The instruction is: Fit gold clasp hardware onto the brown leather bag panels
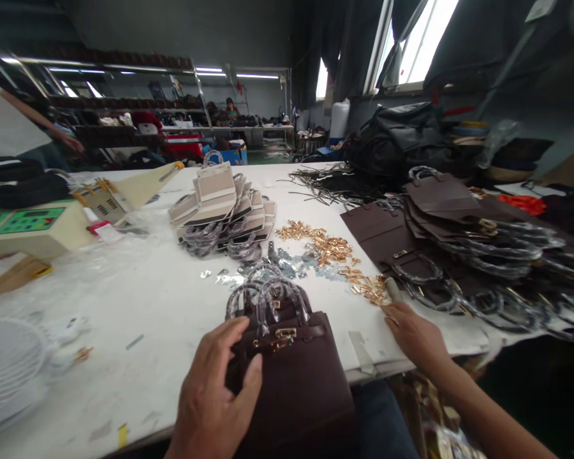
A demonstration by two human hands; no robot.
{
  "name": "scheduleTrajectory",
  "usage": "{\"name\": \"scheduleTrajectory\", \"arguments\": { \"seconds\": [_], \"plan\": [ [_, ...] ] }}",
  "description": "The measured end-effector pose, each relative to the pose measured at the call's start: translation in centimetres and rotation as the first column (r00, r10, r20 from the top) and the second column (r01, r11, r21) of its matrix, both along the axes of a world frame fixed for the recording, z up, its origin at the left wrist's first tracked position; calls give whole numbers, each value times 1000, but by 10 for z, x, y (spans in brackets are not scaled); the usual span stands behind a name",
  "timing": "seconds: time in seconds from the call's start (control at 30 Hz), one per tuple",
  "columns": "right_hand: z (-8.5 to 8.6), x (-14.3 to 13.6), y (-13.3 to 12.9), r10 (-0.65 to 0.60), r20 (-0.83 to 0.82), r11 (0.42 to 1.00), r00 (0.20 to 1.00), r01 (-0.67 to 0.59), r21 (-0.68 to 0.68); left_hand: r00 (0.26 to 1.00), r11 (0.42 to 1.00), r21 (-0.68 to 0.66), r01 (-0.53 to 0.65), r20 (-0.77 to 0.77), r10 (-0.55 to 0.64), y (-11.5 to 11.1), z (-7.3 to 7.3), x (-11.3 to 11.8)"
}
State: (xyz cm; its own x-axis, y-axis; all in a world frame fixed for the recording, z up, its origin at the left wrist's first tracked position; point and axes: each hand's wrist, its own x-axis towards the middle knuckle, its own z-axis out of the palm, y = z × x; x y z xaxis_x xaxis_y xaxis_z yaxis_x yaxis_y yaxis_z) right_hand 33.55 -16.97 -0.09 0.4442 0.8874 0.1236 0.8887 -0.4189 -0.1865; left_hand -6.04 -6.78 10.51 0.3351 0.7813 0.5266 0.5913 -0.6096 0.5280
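Note:
A dark brown handbag (296,382) leans at the table's front edge, its handles (282,296) wrapped in clear plastic. Gold hardware (286,333) sits on its strap. My left hand (217,386) is open at the bag's left side, thumb and fingers apart beside the hardware. To the right, my right hand (414,331) has its fingers closed at the lower end of a short grey, rod-like piece (392,290); whether it grips this is unclear. Small gold metal pieces (370,287) lie just left of that hand.
Brown bags (440,197) are piled at right, beige bags (215,197) at back centre. Silver plates (287,261) and more gold pieces (332,247) are scattered between. A cream machine (52,229) and a white fan-like grille (12,370) stand left. Dark strips (325,182) lie behind.

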Motion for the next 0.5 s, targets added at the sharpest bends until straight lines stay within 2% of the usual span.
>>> {"name": "scheduleTrajectory", "arguments": {
  "seconds": [0.07, 0.17, 0.27, 0.33, 0.5],
  "plan": [
    [1, -3, 2, -1, 11, 999, 1000, 1, -35, 980, 982, 87, 169, -120, -158, 2, 7, 15],
    [-1, -2, 3, -5, -42, 1000, 999, 5, 3, 901, 952, 48, 302, -342, -269, 8, 9, 38],
    [-6, 3, 1, 75, -162, 995, 984, -63, 74, 807, 952, -32, 304, -522, -275, 18, 7, 52],
    [-7, 4, 0, 118, -228, 989, 966, -94, 114, 763, 955, -47, 294, -589, -264, 24, 7, 56],
    [-6, 4, -5, 47, -261, 993, 964, -18, 115, 738, 946, -25, 324, -618, -269, 29, 12, 57]
  ]
}}
